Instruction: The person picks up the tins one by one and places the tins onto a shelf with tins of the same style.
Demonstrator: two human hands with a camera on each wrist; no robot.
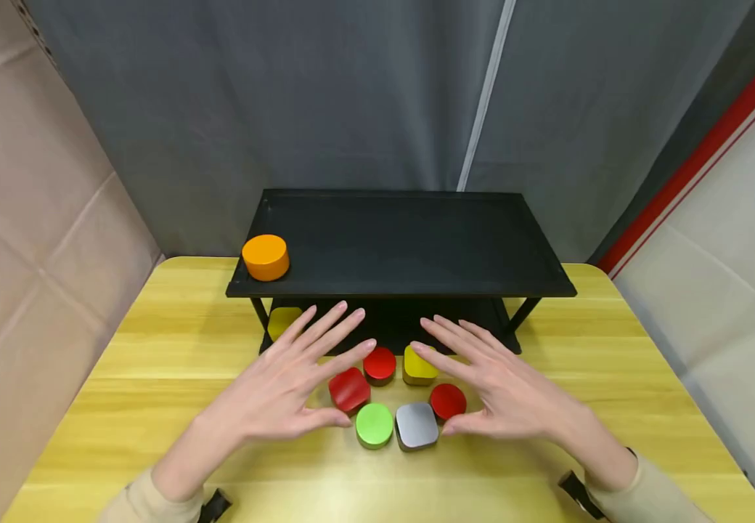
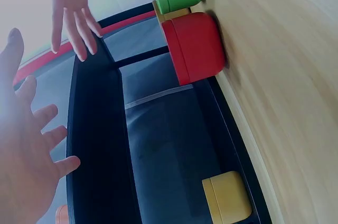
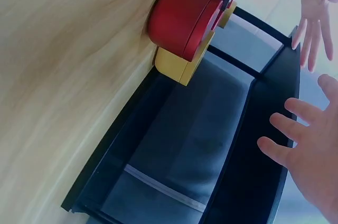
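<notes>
My left hand [image 1: 286, 385] is held palm down with fingers spread, above the table at the left of a cluster of small tins. Nothing is in it; its thumb lies close to the green round tin [image 1: 374, 425] and the red squarish tin [image 1: 350, 391]. On the other side, my right hand [image 1: 504, 388] spreads its fingers too, empty, nearest a red round tin [image 1: 448, 401], the silver-grey square tin [image 1: 417, 426] and a yellow square tin [image 1: 420, 367]. A second red round tin [image 1: 380, 365] is at the cluster's far side. Both wrist views show the palms apart from the tins.
Behind the cluster stands a black two-tier rack [image 1: 397, 243]. An orange round tin [image 1: 266, 258] sits at the left of its top tier, and a yellow tin [image 1: 282, 322] on the lower tier's left. A grey curtain [image 1: 273, 94] hangs behind the wooden table [image 1: 175, 349].
</notes>
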